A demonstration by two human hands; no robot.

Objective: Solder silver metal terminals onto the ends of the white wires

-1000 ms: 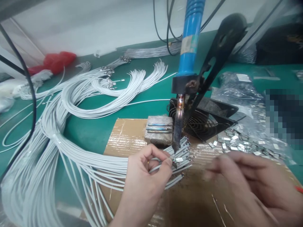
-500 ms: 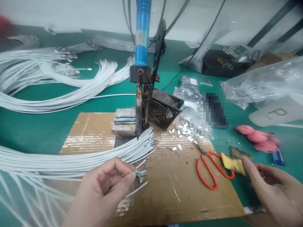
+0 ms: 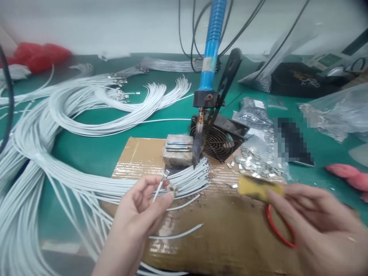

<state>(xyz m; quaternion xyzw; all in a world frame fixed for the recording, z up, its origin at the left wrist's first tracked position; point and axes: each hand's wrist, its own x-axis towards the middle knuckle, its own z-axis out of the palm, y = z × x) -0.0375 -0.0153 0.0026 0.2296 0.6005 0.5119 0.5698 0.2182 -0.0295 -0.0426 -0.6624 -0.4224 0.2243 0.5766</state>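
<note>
My left hand (image 3: 146, 207) pinches a white cable (image 3: 157, 191), whose end carries a small metal connector (image 3: 166, 174) tilted upward. Something small and greyish (image 3: 172, 189) shows at the left thumb tip; I cannot make out what it is. Between the thumb and fingers of my right hand (image 3: 313, 211) is a flat yellow sponge (image 3: 253, 188) with dark scorch marks. Beyond my left hand a bundle of white cables (image 3: 184, 180) lies with its ends under the soldering iron (image 3: 198, 145), which is clamped tip down. Orange-handled scissors (image 3: 277, 230) lie partly hidden behind my right hand.
A brown cardboard sheet (image 3: 230, 230) covers the green table. Behind the iron stand a fan (image 3: 221, 140) and a grey block with metal rods (image 3: 178, 151). Loose connectors (image 3: 255, 165) are scattered at right, near a blurred-out dark object (image 3: 294, 142) and a pink bundle (image 3: 347, 176).
My right hand has lifted the yellow sponge off the scissors and carried it left. The connector in my left hand now points up, and the view has swung left.
</note>
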